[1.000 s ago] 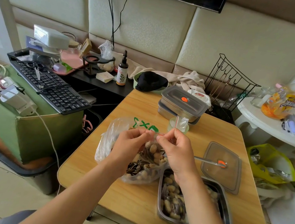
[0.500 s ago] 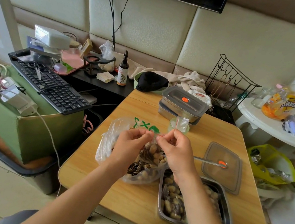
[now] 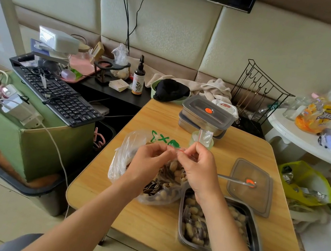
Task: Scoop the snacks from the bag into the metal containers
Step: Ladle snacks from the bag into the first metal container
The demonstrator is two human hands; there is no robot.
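I am looking down at a wooden tabletop (image 3: 157,219) filling the lower centre of the frame, with padded wall panels (image 3: 157,17) running across the top and a black keyboard (image 3: 59,95) lying at centre left. Both hands are meeting at the mouth of the clear plastic bag (image 3: 123,157) in the middle of the frame: the left hand (image 3: 148,166) and the right hand (image 3: 200,173) are each pinching the gathered plastic with fingertips nearly closed, knuckles almost touching. Peanuts and sunflower seeds (image 3: 163,184) are showing inside the bag. I am counting three metal containers: one open container (image 3: 255,225) holding snacks, sitting just right of the bag at lower right, and two stacked containers (image 3: 203,118) sitting closed at the upper centre. One loose lid (image 3: 256,196) is lying beyond the open one, with one spoon (image 3: 232,180) resting on it.
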